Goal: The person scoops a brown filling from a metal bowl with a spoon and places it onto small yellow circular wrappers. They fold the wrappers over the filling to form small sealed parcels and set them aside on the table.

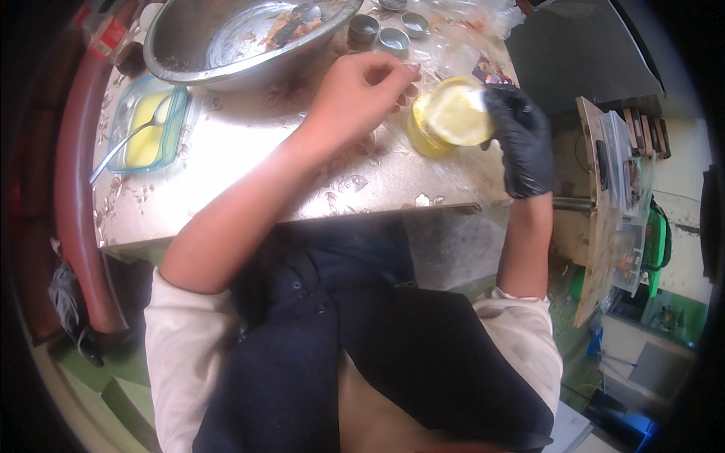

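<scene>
One gloved right hand point(519, 143) grips a round lid point(461, 117); left hand point(346, 92) curls, hold unclear.

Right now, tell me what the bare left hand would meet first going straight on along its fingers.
Probably the crumpled, clear plastic wrapping, just to the right of the bare left hand; depth is unclear, so the hand might pass above it.
</scene>
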A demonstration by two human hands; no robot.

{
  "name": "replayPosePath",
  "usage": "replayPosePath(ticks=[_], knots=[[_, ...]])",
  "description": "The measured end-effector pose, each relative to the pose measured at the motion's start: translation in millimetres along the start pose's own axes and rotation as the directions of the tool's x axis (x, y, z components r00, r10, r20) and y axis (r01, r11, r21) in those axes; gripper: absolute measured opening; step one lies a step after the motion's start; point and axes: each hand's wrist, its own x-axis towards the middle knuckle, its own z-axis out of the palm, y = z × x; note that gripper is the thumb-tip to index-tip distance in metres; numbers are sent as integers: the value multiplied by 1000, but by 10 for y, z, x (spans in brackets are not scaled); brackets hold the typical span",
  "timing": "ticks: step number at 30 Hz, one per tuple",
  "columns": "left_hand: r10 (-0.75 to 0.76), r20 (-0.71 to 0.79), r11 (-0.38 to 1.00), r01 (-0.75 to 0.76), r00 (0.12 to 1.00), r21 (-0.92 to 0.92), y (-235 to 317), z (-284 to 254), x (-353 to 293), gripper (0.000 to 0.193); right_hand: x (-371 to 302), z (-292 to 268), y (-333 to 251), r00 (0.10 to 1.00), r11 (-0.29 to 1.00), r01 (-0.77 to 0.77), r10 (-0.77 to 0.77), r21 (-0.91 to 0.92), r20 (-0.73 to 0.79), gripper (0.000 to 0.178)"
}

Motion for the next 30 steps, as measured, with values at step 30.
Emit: replayPosePath(ticks=[30], knots=[[-35, 129, 993, 20, 991, 119, -91, -132, -45, 40, -175, 325, -246, 911, 682, 402, -226, -611, 346, 18]])
